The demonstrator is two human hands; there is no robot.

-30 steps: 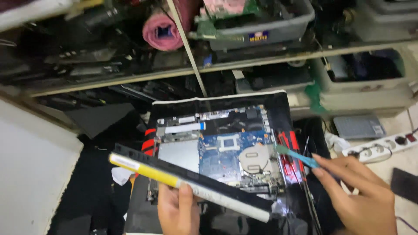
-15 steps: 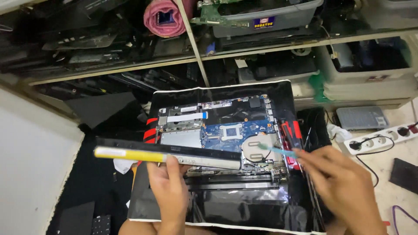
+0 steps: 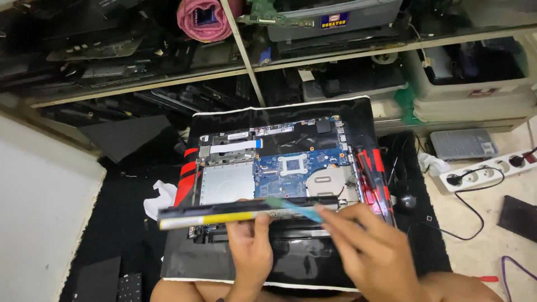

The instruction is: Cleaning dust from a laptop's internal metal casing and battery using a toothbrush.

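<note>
An opened laptop (image 3: 268,168) lies on a black mat (image 3: 335,112), its blue circuit board and silver drive plate exposed. My left hand (image 3: 249,246) holds a long black battery bar with a yellow label (image 3: 224,212) level across the laptop's near edge. My right hand (image 3: 363,246) holds a thin teal tool (image 3: 291,206), its tip resting against the battery bar's right part.
Shelves (image 3: 168,84) at the back hold laptop parts, a pink roll (image 3: 204,19) and grey bins (image 3: 330,19). A white power strip (image 3: 492,168) and black cables lie on the right. A white cloth (image 3: 159,198) sits left of the laptop. A white wall (image 3: 39,207) stands at left.
The battery bar has swung from a slant to level and moved toward the laptop's near edge. My right hand has moved left, bringing the teal tool against the bar.
</note>
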